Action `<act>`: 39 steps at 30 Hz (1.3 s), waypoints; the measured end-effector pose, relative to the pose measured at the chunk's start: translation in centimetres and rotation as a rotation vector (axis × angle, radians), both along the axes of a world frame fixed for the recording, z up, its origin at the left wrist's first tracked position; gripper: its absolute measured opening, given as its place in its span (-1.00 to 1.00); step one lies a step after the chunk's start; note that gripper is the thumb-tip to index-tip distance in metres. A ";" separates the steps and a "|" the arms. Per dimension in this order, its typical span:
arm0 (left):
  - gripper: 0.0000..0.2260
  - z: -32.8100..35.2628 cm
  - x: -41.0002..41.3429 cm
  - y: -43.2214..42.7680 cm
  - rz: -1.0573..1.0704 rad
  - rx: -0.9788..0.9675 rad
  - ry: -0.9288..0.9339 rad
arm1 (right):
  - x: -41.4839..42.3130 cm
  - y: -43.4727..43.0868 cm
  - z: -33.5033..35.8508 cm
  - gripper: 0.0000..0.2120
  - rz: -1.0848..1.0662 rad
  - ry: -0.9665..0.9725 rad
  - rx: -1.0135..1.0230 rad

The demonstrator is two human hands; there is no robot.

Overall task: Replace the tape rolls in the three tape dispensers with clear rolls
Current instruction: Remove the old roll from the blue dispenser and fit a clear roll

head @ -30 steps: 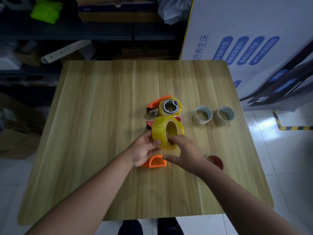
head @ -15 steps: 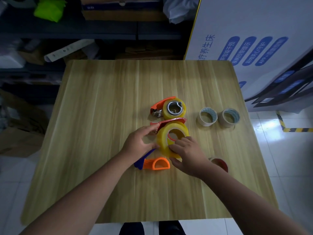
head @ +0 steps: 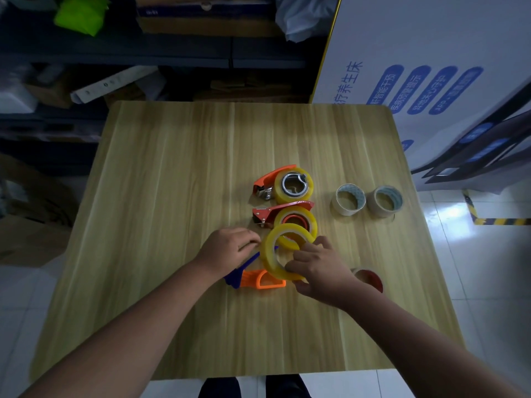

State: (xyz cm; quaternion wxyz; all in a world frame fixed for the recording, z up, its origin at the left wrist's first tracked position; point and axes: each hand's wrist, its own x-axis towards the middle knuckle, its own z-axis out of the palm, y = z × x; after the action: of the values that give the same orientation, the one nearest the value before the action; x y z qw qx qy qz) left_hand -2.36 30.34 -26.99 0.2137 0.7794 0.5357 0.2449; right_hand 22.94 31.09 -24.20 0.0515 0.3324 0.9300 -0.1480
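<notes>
Right hand (head: 319,268) grips yellowish clear roll (head: 268,255) by near rim, roll tilted, lower edge at near dispenser (head: 253,282) on counter (head: 172,196). Left hand (head: 230,248) curled round its blue handle, fingertips beside roll's left edge. Middle dispenser (head: 283,206) and far dispenser (head: 275,172) just behind, each holding similar roll. Two pale rolls (head: 347,208) to right; red roll (head: 370,278) by right wrist.
</notes>
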 end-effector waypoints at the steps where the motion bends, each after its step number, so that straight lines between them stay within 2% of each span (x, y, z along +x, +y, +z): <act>1: -0.92 0.0 -0.1 0.0 0.006 -0.007 -0.001 | 0.2 0.0 0.1 -0.79 -0.013 0.006 0.002; 4: -0.94 0.4 0.3 -0.4 0.020 -0.024 -0.047 | 0.4 0.0 0.2 -0.81 -0.086 0.046 0.006; 8: -0.80 2.1 1.5 -0.3 -0.040 -0.050 -0.136 | 0.0 -0.2 0.0 -0.78 -0.178 0.105 -0.086; 11: -0.87 3.1 1.9 0.3 -0.056 -0.085 -0.141 | -0.7 -1.0 -0.4 -0.74 -0.232 0.170 -0.210; 13: -0.94 3.3 1.9 0.5 -0.040 -0.133 -0.131 | -1.1 -1.6 -0.5 -0.71 -0.286 0.194 -0.280; 17: -0.94 3.2 1.4 0.1 0.046 -0.226 -0.178 | -1.8 -2.0 -0.4 -0.65 -0.412 0.270 -0.405; 20: -0.87 3.0 1.7 -0.7 0.115 -0.284 -0.269 | -2.4 -2.5 -0.2 -0.78 -0.448 0.317 -0.435; 22: -0.81 2.9 1.8 -1.1 0.117 -0.316 -0.283 | -2.6 -2.7 -0.3 -0.74 -0.477 0.330 -0.448; 24: -0.86 2.5 1.6 -1.5 0.102 -0.313 -0.243 | -2.3 -2.8 -0.7 -0.68 -0.458 0.271 -0.405; 28: -0.94 0.9 1.3 -2.9 0.090 -0.242 -0.122 | -1.1 -3.1 -1.4 -0.61 -0.359 0.095 -0.073; 30: -0.93 0.0 1.3 -3.6 0.097 -0.207 -0.091 | -0.8 -3.5 -1.6 -0.62 -0.335 0.063 0.008; 35: -0.89 -1.5 0.5 -5.2 -0.013 -0.026 0.091 | -0.1 -4.5 -2.5 -0.74 -0.215 0.006 0.034; 39: -0.89 -1.9 -0.6 -6.3 0.012 -0.023 0.132 | 0.6 -5.2 -3.0 -0.75 -0.147 -0.047 0.000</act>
State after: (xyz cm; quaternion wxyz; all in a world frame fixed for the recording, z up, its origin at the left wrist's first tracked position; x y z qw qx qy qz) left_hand -2.98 24.05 -28.89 0.1854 0.7881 0.5561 0.1878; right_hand 23.54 25.91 -27.25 0.0624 0.4034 0.9016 -0.1433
